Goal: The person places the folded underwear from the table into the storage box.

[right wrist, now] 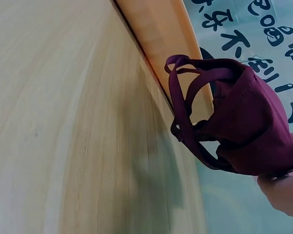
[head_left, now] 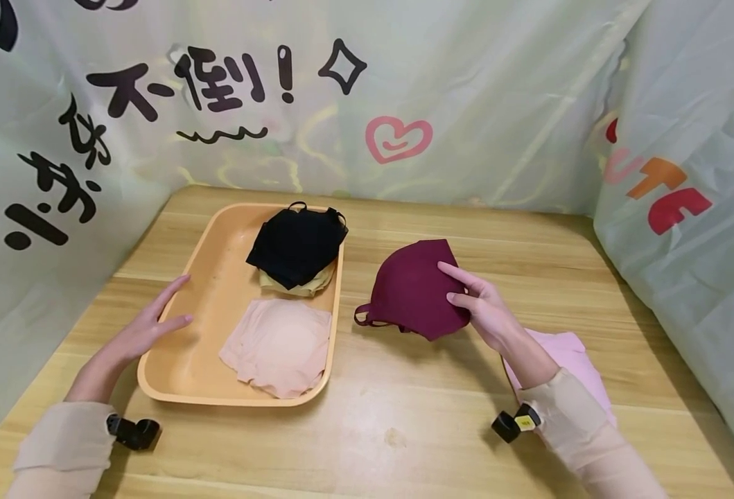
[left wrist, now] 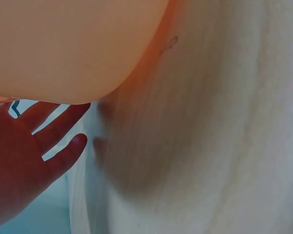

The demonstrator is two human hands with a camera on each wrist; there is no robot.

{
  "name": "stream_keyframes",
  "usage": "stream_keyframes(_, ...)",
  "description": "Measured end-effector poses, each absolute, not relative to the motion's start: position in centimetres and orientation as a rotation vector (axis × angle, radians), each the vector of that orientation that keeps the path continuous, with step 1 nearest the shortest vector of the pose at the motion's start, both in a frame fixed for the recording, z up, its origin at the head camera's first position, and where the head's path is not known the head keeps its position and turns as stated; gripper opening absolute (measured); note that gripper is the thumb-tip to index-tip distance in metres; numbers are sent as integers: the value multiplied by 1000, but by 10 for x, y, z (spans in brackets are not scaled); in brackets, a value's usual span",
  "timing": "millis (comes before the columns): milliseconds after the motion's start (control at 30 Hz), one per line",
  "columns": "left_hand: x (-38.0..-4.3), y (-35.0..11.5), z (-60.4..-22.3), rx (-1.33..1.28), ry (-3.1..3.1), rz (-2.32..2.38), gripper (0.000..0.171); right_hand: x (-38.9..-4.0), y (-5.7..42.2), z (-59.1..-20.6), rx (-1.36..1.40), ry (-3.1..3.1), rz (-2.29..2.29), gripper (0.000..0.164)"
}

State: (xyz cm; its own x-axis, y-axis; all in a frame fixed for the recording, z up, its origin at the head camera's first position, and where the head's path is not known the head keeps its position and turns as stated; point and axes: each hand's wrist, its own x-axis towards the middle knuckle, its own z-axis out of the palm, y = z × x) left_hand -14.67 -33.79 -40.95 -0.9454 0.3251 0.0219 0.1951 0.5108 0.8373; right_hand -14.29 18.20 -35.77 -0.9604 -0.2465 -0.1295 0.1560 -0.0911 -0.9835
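Observation:
My right hand [head_left: 488, 308] pinches a folded burgundy bra [head_left: 416, 291] by its right side, thumb and fingers at the cup. The bra is held over the table to the right of the tray, and its straps [right wrist: 190, 97] hang loose in the right wrist view. At the left rim of an orange tray [head_left: 201, 346] is my left hand [head_left: 145, 329], its fingers spread and fairly straight. In the left wrist view, that hand [left wrist: 34, 151] lies along the tray's outer wall [left wrist: 78, 63].
Inside the tray, a folded black bra [head_left: 298, 242] lies on a beige garment [head_left: 307, 283] at the back right. A pale pink bra [head_left: 282, 346] sits in front of them. Partly beneath my right forearm, a lilac garment [head_left: 575, 360] lies on the wooden table [head_left: 373, 443]. Printed curtains [head_left: 497, 104] enclose the table.

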Motion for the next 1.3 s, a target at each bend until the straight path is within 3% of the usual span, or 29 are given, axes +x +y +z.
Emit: stream_keyframes(1300, -146, -337, -408, 453, 2588, 1440, 74, -143, 157, -361, -234, 1670, -2436, 63)
